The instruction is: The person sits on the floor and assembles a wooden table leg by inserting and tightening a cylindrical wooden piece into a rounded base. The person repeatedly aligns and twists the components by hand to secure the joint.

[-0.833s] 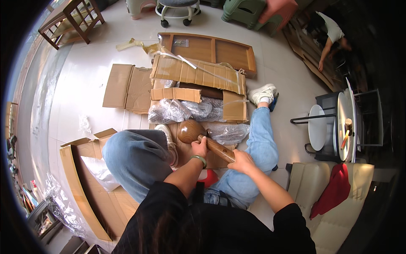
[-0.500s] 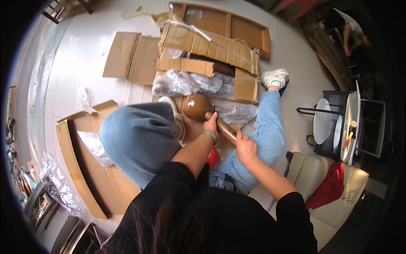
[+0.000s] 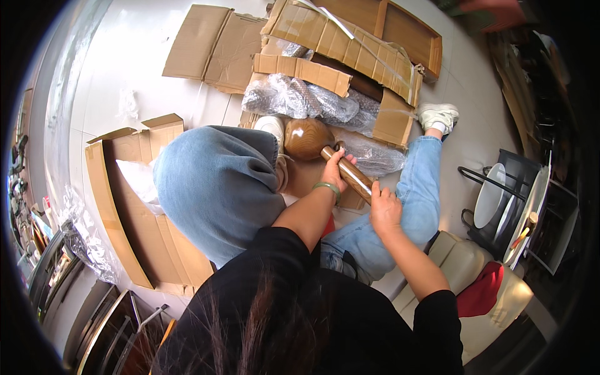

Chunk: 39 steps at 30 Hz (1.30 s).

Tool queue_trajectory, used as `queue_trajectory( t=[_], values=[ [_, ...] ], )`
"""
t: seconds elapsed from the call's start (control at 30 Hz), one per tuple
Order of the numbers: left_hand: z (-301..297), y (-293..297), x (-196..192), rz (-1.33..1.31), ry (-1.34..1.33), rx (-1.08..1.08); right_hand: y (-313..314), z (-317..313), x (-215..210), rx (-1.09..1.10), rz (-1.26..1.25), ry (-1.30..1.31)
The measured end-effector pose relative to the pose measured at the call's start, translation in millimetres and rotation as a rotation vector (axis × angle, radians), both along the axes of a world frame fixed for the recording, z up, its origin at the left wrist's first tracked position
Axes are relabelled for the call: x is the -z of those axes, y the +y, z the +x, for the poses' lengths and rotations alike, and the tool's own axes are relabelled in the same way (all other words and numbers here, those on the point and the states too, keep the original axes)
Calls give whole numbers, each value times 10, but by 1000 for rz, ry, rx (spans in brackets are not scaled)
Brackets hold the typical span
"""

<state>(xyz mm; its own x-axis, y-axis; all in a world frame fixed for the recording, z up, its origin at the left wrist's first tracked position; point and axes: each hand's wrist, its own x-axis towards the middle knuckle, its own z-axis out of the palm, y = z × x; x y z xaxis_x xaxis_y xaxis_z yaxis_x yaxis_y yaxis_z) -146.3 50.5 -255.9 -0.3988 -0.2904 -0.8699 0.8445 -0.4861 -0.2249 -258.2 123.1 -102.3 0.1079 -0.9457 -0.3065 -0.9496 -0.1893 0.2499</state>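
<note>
Left hand (image 3: 335, 174) grip is closed around the wooden leg (image 3: 345, 172) near its ball end (image 3: 307, 138). Right hand (image 3: 384, 207) grip clamps the lower shaft. Leg lies across the lap, above cardboard (image 3: 340, 42).

A pale, glossy tiled floor (image 3: 125, 75) carries everything here. Flattened cardboard sheets (image 3: 209, 44) lie on it at eleven o'clock, with crumpled bubble wrap (image 3: 300, 97) just beside them at twelve. An open cardboard box (image 3: 134, 219) sits at nine o'clock. Clear plastic film (image 3: 87, 240) lies bunched at eight o'clock, touching the box.
</note>
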Motion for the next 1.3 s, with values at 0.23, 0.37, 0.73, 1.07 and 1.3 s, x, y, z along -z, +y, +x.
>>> queue_trajectory(
  t=[0.23, 0.37, 0.73, 1.07, 1.3],
  values=[
    [-131, -96, 62, 42, -171, 50, -142, -107, -1, 84, 235, -45],
    [-176, -108, 28, 128, -370, 116, -177, -90, 9, 280, 487, -134],
    [-27, -249, 160, 133, -412, 83, -388, -218, 500, 495, 543, -531],
    [-41, -313, 525, 212, -115, -74, -2064, 299, 1206, 271, -302, -799],
    [-51, -373, 506, 206, -192, 30, -2944, 458, 1250, 182, -134, -398]
  ],
)
